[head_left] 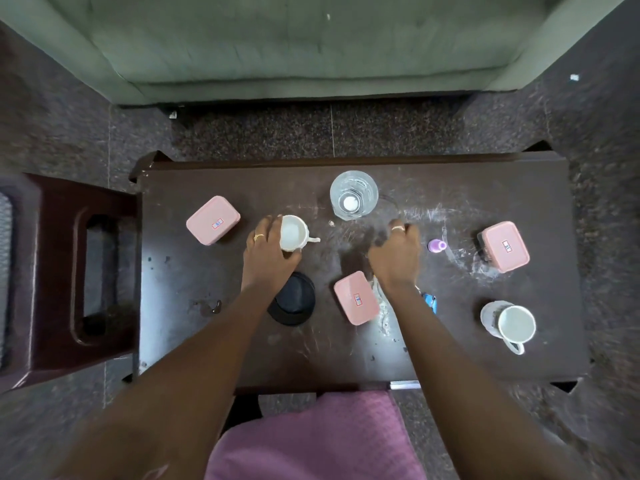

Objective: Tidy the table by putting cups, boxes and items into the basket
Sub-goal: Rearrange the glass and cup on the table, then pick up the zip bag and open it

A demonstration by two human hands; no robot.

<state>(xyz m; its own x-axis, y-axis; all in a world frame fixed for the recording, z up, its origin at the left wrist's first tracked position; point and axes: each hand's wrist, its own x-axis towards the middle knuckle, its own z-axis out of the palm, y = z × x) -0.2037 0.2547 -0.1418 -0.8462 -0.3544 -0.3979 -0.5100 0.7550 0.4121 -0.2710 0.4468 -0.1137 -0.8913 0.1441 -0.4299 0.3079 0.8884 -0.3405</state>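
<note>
My left hand grips a small white teacup by its left side, on the dark brown table. Palm down, my right hand hovers over the table's middle with its fingers curled and nothing visible in it. Three pink lidded boxes lie on the table: one far left, one between my arms, one far right. A clear glass stands at the back. A white mug sits at the front right. A grey meshed thing, maybe the basket, is cut off at the left edge.
A black round hat-like object lies under my left wrist. A small purple bottle and a blue item are near my right arm. A dark red stool stands left of the table, a green sofa beyond it.
</note>
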